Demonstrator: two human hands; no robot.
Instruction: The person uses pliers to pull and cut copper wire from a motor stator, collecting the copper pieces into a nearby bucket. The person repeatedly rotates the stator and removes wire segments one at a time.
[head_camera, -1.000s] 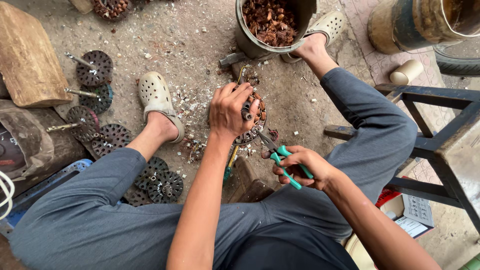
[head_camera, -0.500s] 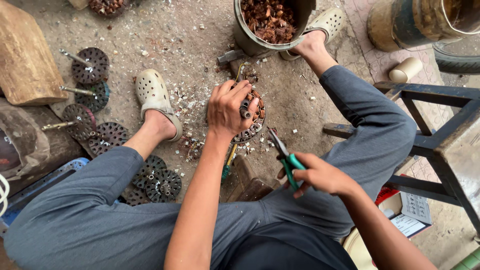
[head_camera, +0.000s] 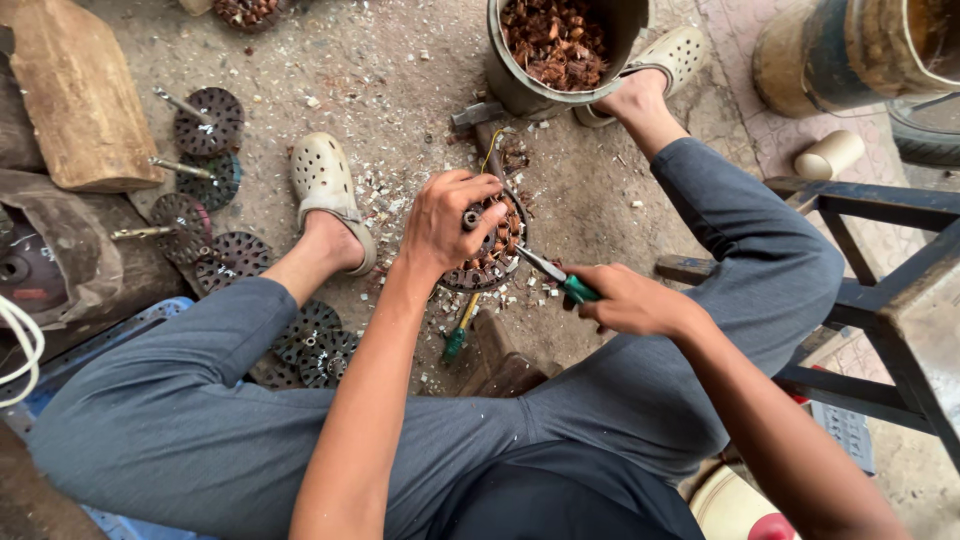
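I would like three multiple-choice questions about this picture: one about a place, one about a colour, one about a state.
1. Where is the metal bucket of brown scraps?
A. beside the right foot
B. on the black stool
C. behind the wooden block

2. What colour are the handles of the pliers?
A. red
B. green
C. yellow

3. What is the left hand doing?
A. resting on the knee
B. lifting a sandal
C. holding the round motor part

Answers:
1. A, the bucket stands against the right foot's pale sandal.
2. B, green shows in front of the right hand.
3. C, its fingers curl over the part's top.
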